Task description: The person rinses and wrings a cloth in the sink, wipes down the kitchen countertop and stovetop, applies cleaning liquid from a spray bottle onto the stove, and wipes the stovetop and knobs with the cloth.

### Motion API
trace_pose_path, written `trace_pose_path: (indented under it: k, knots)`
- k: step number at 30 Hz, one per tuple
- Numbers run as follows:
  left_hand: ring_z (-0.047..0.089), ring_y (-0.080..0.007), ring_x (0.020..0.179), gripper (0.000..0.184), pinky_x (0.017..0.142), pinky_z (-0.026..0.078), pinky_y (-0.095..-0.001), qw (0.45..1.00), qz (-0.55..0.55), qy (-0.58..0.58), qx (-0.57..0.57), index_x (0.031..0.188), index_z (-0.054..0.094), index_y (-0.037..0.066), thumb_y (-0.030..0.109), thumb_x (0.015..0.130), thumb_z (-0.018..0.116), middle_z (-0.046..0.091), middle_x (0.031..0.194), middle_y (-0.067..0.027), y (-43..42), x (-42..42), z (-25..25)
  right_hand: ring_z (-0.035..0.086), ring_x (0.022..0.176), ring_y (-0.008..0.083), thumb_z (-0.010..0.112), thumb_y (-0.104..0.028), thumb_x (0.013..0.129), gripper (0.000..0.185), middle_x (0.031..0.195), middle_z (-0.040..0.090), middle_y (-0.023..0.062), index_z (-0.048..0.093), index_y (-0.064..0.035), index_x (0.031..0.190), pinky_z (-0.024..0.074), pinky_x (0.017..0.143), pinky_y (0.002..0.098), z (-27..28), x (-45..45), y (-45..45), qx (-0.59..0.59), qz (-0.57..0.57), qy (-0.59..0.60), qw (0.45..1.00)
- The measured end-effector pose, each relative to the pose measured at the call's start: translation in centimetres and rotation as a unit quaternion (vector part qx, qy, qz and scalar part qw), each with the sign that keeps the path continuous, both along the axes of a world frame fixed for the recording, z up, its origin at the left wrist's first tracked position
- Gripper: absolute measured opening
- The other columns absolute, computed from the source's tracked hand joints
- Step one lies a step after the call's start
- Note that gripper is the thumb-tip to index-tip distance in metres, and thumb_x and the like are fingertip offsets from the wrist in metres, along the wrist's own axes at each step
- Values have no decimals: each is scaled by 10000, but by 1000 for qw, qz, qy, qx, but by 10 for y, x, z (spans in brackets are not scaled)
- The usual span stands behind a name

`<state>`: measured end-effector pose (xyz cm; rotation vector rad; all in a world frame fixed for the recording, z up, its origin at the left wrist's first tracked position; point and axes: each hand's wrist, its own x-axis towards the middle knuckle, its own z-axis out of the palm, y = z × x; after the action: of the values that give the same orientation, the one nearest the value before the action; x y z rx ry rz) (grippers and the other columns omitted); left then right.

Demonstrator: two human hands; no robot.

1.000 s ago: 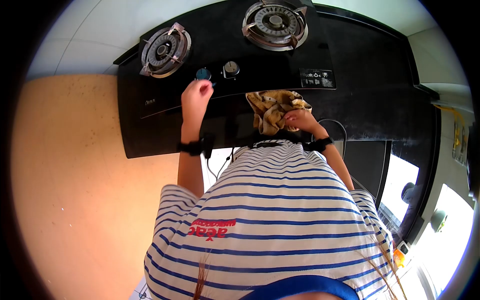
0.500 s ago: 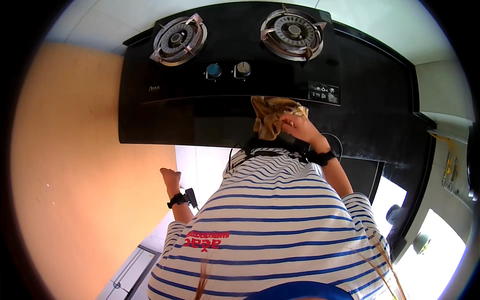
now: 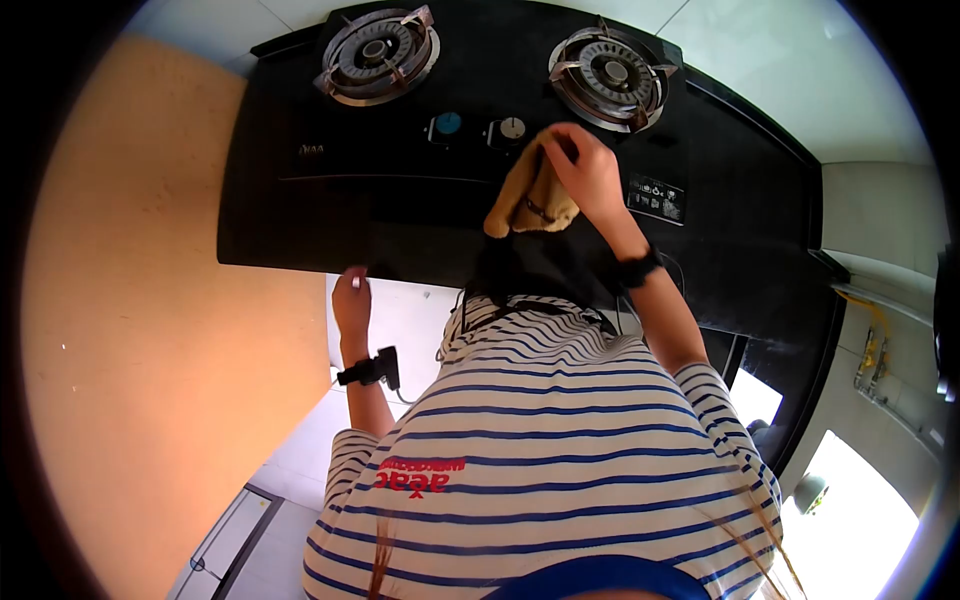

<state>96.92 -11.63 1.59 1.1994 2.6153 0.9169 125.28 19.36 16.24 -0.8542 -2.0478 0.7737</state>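
Note:
A brown cloth (image 3: 522,200) hangs bunched from my right hand (image 3: 588,172), which pinches its upper end above the front of the black gas stove (image 3: 330,225). Its lower end droops near the stove's front panel, and a dark mark shows on it. Just behind the pinched end is the silver knob (image 3: 512,128); the blue-topped knob (image 3: 447,123) sits to its left. My left hand (image 3: 351,300) is beside the counter's front edge over the pale floor, fingers curled in and nothing seen in them.
Two burners, the left one (image 3: 375,52) and the right one (image 3: 614,72), stand at the back of the stove. A tan panel (image 3: 150,280) borders the left side. Black counter (image 3: 760,220) runs on to the right, with pipes (image 3: 870,360) beyond.
My right hand has lifted the cloth off the stove's front strip and moved it back toward the knobs. My left hand has risen toward the counter edge. The view has tilted slightly.

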Motion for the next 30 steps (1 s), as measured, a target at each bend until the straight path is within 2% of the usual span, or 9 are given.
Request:
trace_pose_path:
  k: [3,5,7,9,14,18,24,28,30]
  knots:
    - [674,-238,842,166,739,516,-277,991,-62,-45,112,1059,655,37,55,910,582,681,947,-134,69,35,44,653,824,310,639,-200,859,180,911,673,103,661,-76,988,525,673,373,-25,-44,21,94,-72,-36,992]
    - [664,-209,803,200,713,512,-274,976,-147,-65,146,1084,649,46,36,894,587,676,964,-118,109,61,72,645,827,307,627,-209,861,140,885,649,79,633,-89,933,524,658,384,-45,-58,25,98,-67,-71,990]
    - [649,-281,812,201,717,519,-330,964,-204,-95,145,1065,642,65,47,871,592,661,938,-114,143,78,88,640,799,303,629,-207,857,120,852,615,69,590,-100,893,522,647,394,-50,-64,19,110,-101,-105,983]
    - [647,-291,807,197,708,521,-335,954,-244,-105,141,1051,644,65,36,862,596,653,902,-109,165,90,97,636,765,307,636,-200,849,140,826,590,68,545,-99,878,517,620,400,-51,-61,13,121,-110,-111,980]
    - [577,-324,1023,445,830,509,-375,931,-325,-92,140,1249,515,41,60,824,649,565,1167,-131,210,100,75,633,717,303,641,-152,825,138,821,593,79,535,-90,887,510,577,399,-60,-47,-3,92,-62,-152,982]
    - [532,-354,1077,405,860,499,-410,917,-386,23,100,1169,536,32,94,803,698,493,1207,-165,221,106,46,627,682,254,660,-151,778,153,781,557,50,538,-98,854,515,574,347,-80,-30,-20,171,-61,-159,970]
    - [491,-394,1123,505,948,440,-442,845,-533,2,32,1200,480,-4,84,766,723,454,1242,-185,244,145,0,638,569,268,656,-290,806,251,804,618,63,541,-108,934,515,470,362,-156,34,-52,-75,-141,-274,948]
    - [467,-430,1136,551,984,411,-462,799,-598,20,-61,1141,467,-36,113,712,780,434,1250,-218,215,223,15,680,713,352,601,-246,852,237,850,676,157,559,-68,1003,545,582,439,-121,107,-98,-286,-95,-287,909]
    - [484,-427,1110,542,962,429,-466,771,-630,42,-84,1085,469,-25,143,693,804,450,1209,-217,219,258,13,683,800,353,589,-245,861,255,873,680,166,554,-72,1044,549,668,449,-109,145,-109,-277,-90,-290,912]
